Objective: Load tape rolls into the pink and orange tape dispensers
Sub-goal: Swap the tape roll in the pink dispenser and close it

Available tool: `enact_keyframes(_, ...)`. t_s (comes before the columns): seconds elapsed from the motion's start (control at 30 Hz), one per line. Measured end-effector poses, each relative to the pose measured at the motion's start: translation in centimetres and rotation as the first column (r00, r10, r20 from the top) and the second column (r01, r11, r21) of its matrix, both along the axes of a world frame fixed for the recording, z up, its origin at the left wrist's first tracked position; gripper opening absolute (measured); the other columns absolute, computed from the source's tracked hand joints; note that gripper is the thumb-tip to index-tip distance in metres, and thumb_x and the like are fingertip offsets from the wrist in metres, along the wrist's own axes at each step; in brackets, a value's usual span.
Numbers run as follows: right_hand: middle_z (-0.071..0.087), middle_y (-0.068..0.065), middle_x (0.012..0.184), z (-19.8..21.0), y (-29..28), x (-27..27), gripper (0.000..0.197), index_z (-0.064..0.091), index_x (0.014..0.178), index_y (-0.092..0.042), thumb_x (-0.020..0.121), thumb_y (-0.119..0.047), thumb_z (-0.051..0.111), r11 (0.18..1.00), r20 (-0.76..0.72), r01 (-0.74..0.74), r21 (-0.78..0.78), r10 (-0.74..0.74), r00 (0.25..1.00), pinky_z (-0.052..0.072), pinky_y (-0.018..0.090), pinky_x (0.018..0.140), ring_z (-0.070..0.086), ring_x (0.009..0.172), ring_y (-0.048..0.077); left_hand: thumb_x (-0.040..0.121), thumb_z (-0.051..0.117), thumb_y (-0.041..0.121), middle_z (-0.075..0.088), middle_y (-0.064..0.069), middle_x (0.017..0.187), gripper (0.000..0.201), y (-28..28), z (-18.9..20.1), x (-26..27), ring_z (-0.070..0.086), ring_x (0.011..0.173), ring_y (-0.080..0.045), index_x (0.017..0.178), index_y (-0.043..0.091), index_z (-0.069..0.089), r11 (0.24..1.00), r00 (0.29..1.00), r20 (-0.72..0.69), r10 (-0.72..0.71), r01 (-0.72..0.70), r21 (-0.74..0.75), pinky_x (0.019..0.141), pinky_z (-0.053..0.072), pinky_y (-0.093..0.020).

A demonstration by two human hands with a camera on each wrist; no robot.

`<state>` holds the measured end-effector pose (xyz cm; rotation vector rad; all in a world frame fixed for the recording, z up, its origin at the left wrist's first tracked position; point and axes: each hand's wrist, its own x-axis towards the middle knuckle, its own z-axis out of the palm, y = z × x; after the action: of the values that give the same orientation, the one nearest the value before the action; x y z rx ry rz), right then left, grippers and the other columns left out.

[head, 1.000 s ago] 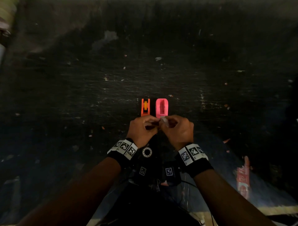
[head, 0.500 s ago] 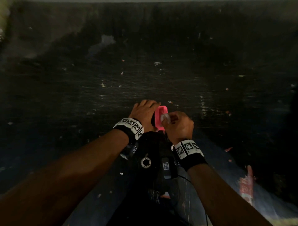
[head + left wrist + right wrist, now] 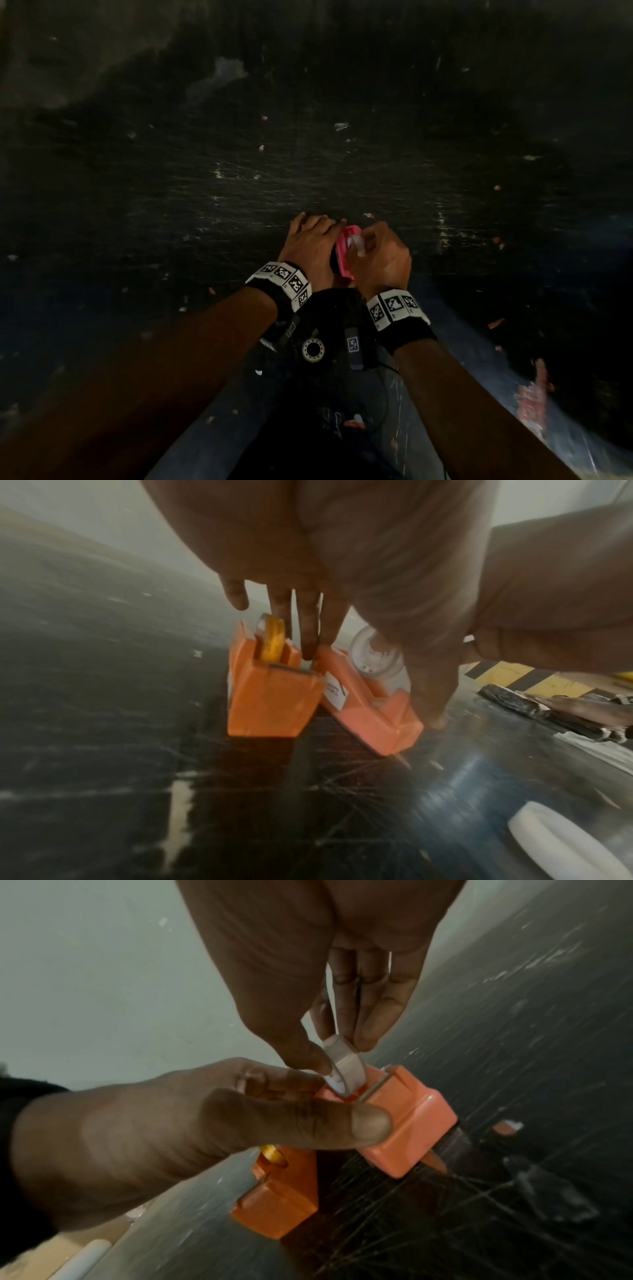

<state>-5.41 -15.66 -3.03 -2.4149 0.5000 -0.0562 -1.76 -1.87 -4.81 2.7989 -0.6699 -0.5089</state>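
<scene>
Dark, scratched table (image 3: 212,192) carrying all items. Left hand (image 3: 310,245) grips the pink dispenser (image 3: 343,253), thumb (image 3: 346,1127) pressed on its side, tilting it so it leans toward its neighbour. Right hand (image 3: 380,257) pinches a clear roll (image 3: 344,1066) between thumb and fingers, the roll's lower edge sitting at the pink dispenser's open slot (not seated). Orange dispenser (image 3: 270,688) stands upright on the table just left of the pink one, hidden under the left hand in the head view. Yellow roll (image 3: 272,638) sits in the orange dispenser's slot.
</scene>
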Motion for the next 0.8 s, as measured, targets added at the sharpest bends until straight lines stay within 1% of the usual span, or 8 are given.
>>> enact_keyframes(0.1,0.072,0.005,0.089,-0.3,-0.1,-0.5,0.019,0.061,0.094,-0.017,0.087,-0.031,0.073,1.000,-0.026,-0.013,0.003,0.013,1.000,0.058,0.039,0.072,0.069,0.082,0.028,0.062,0.066,0.081,0.043,-0.002,0.155,0.119,-0.3,-0.2,-0.2,0.034,0.146,-0.024,0.157,0.019,0.029,1.000,1.000,-0.010,0.013,-0.014,-0.008,0.125,0.011,-0.051)
enact_keyframes(0.17,0.073,0.006,0.091,-0.5,0.0,-0.6,0.019,0.061,0.096,-0.018,0.086,-0.030,0.073,1.000,-0.021,-0.008,0.014,0.009,1.000,0.059,0.041,0.073,0.070,0.083,0.029,0.063,0.067,0.079,0.043,-0.002,0.155,0.116,-0.3,-0.2,-0.1,0.035,0.145,-0.024,0.156,0.019,0.030,1.000,1.000,-0.021,0.023,-0.024,-0.016,0.126,0.010,-0.051)
enact_keyframes(0.3,0.073,0.006,0.088,-0.5,0.4,-0.2,0.018,0.063,0.095,-0.014,0.089,-0.029,0.072,1.000,0.007,-0.021,-0.001,0.021,1.000,0.060,0.041,0.072,0.071,0.080,0.027,0.065,0.069,0.077,0.044,-0.002,0.153,0.114,-0.4,-0.1,0.0,0.036,0.145,-0.023,0.155,0.020,0.031,1.000,0.999,-0.027,0.020,-0.020,-0.010,0.126,0.009,-0.051)
enact_keyframes(0.47,0.072,0.006,0.094,-1.0,0.6,0.2,0.019,0.064,0.099,-0.015,0.091,-0.030,0.069,0.998,-0.049,-0.038,-0.042,0.036,0.998,0.059,0.039,0.077,0.070,0.086,0.025,0.065,0.071,0.075,0.046,-0.002,0.151,0.113,-0.4,-0.1,0.0,0.038,0.143,-0.024,0.155,0.020,0.032,1.000,0.999,-0.022,0.025,-0.025,-0.016,0.126,0.011,-0.052)
enact_keyframes(0.57,0.070,0.006,0.094,-1.3,0.7,0.4,0.018,0.063,0.097,-0.015,0.093,-0.032,0.066,0.994,-0.075,-0.062,-0.095,0.055,0.996,0.055,0.034,0.073,0.069,0.085,0.026,0.064,0.072,0.075,0.046,-0.002,0.152,0.113,-0.4,-0.3,0.0,0.037,0.144,-0.023,0.155,0.021,0.032,1.000,0.999,-0.024,0.028,-0.028,-0.014,0.126,0.011,-0.053)
enact_keyframes(0.63,0.069,0.008,0.093,-1.3,0.8,0.4,0.017,0.063,0.094,-0.013,0.092,-0.029,0.066,0.992,-0.068,-0.067,-0.103,0.060,0.996,0.051,0.033,0.070,0.068,0.082,0.029,0.064,0.072,0.074,0.045,-0.002,0.153,0.113,-0.4,-0.3,0.0,0.037,0.144,-0.023,0.155,0.021,0.031,1.000,0.999,-0.028,0.024,-0.025,-0.011,0.126,0.011,-0.053)
enact_keyframes(0.7,0.068,0.010,0.094,-1.3,0.7,0.3,0.016,0.064,0.092,-0.011,0.092,-0.027,0.066,0.992,-0.053,-0.076,-0.097,0.071,0.996,0.054,0.036,0.069,0.068,0.080,0.032,0.064,0.073,0.073,0.045,-0.002,0.153,0.114,-0.4,-0.3,0.1,0.036,0.144,-0.024,0.155,0.020,0.031,1.000,0.999,-0.027,0.023,-0.023,-0.005,0.126,0.011,-0.052)
enact_keyframes(0.8,0.067,0.012,0.104,-1.0,0.6,0.1,0.018,0.067,0.101,-0.010,0.090,-0.024,0.066,0.988,-0.095,-0.124,-0.092,0.116,0.989,0.058,0.040,0.074,0.068,0.086,0.033,0.064,0.075,0.070,0.042,-0.002,0.155,0.114,-0.5,-0.2,0.2,0.034,0.146,-0.024,0.156,0.021,0.029,1.000,0.999,-0.045,0.021,-0.020,0.005,0.126,0.011,-0.052)
